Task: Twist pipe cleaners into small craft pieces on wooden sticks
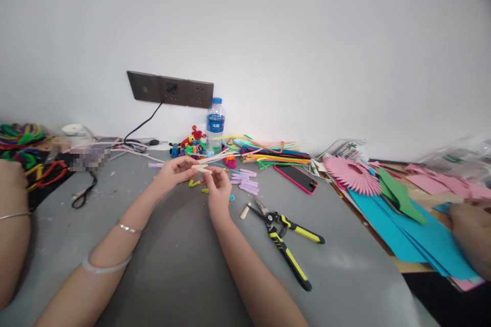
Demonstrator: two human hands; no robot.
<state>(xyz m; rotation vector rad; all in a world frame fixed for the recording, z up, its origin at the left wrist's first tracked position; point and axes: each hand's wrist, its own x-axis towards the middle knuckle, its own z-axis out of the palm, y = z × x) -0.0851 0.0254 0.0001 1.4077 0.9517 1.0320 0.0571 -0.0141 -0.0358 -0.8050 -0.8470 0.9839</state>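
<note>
Above the grey table (172, 245), my left hand (174, 176) and my right hand (218, 189) meet around a short cream-coloured pipe cleaner (200, 168). Fingertips of both hands pinch it, one hand at each end. Right of my right hand lies a small pile of folded lilac pipe cleaner pieces (245, 181). A folded cream piece (244, 211) rests by the tips of black-and-yellow shears (282, 232), whose handles are spread. Small yellow bits (195, 183) lie just behind my hands.
At the wall stand a water bottle (216, 125), small pipe cleaner figures (192, 140) and a bundle of coloured pipe cleaners (272, 150). A pink-cased phone (297, 179) lies rightward. Other people's arms (13, 230) show at both sides, with blue paper (402, 235) at right.
</note>
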